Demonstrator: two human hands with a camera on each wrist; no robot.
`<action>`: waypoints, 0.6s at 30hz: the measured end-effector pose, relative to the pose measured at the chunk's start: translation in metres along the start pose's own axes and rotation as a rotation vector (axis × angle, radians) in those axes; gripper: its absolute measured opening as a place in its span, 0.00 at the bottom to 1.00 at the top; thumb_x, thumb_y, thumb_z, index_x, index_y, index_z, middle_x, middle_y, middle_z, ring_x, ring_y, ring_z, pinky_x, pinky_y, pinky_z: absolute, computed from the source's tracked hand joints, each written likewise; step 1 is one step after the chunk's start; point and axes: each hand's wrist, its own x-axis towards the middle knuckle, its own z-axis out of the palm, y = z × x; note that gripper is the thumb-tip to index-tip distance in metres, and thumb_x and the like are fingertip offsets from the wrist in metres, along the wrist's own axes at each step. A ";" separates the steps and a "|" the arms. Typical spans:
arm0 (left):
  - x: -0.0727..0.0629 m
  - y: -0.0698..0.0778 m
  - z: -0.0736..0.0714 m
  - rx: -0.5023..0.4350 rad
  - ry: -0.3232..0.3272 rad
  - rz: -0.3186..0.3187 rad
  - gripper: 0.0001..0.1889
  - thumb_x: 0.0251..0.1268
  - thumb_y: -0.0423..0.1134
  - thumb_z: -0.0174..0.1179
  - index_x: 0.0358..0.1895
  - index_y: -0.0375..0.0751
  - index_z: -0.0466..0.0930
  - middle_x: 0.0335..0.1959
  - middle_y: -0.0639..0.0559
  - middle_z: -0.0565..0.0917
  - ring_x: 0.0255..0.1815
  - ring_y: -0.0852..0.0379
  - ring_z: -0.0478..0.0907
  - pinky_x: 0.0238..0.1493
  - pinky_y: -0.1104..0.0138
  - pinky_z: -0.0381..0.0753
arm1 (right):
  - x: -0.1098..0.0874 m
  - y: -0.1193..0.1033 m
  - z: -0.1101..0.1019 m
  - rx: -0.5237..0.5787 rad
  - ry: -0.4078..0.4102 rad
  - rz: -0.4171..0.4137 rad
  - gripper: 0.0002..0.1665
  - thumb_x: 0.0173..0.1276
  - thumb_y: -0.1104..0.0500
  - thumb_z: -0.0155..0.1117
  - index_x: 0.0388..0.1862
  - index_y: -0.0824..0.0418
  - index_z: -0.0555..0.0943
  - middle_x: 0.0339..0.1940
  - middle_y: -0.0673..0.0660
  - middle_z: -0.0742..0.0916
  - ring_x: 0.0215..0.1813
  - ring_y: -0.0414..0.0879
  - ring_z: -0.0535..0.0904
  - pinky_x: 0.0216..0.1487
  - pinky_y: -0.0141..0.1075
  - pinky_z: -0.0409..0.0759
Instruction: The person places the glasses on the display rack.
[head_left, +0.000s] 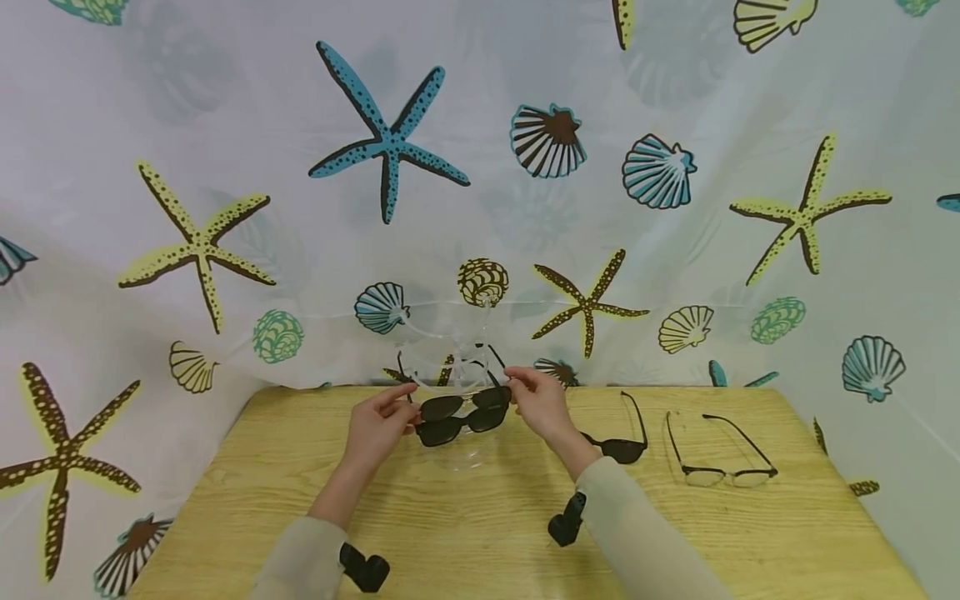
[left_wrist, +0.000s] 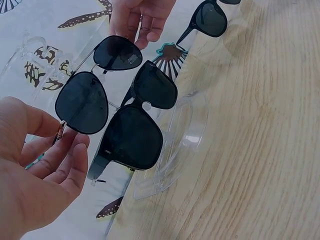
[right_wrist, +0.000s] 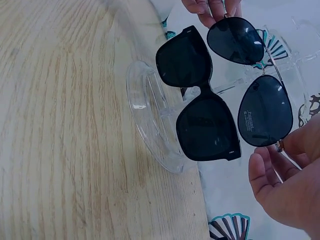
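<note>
A pair of aviator sunglasses (head_left: 441,407) with thin metal frames and dark lenses is held level between both hands. The left hand (head_left: 381,425) pinches the hinge at one end, thumb and fingers round it in the left wrist view. At the opposite hinge the right hand (head_left: 542,404) pinches with thumb and fingers, as the right wrist view (right_wrist: 290,175) shows. Just below sit thick black-framed sunglasses (left_wrist: 132,137) on a clear plastic display stand (right_wrist: 135,107). The aviators are at the stand's tier above; whether they rest on it I cannot tell.
Right of the stand, black sunglasses (head_left: 625,451) lie on the wooden table (head_left: 465,533), partly hidden by the right arm. Beyond them are clear-lensed eyeglasses (head_left: 705,477) with open temples. A white curtain (head_left: 480,217) printed with starfish and shells hangs behind.
</note>
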 end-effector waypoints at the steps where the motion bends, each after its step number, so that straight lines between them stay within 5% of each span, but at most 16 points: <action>1: 0.000 0.000 0.001 0.006 0.003 0.002 0.20 0.75 0.30 0.61 0.67 0.34 0.81 0.38 0.45 0.92 0.34 0.61 0.87 0.37 0.73 0.87 | 0.000 0.000 0.000 -0.001 0.001 -0.001 0.18 0.82 0.63 0.58 0.64 0.64 0.85 0.49 0.71 0.88 0.45 0.62 0.85 0.38 0.33 0.84; 18: 0.004 -0.007 0.000 0.030 -0.007 0.030 0.21 0.76 0.30 0.60 0.69 0.32 0.79 0.42 0.40 0.92 0.34 0.64 0.85 0.36 0.75 0.85 | 0.007 0.000 0.003 -0.062 0.013 -0.021 0.17 0.81 0.63 0.58 0.63 0.63 0.85 0.47 0.68 0.89 0.45 0.60 0.86 0.36 0.32 0.83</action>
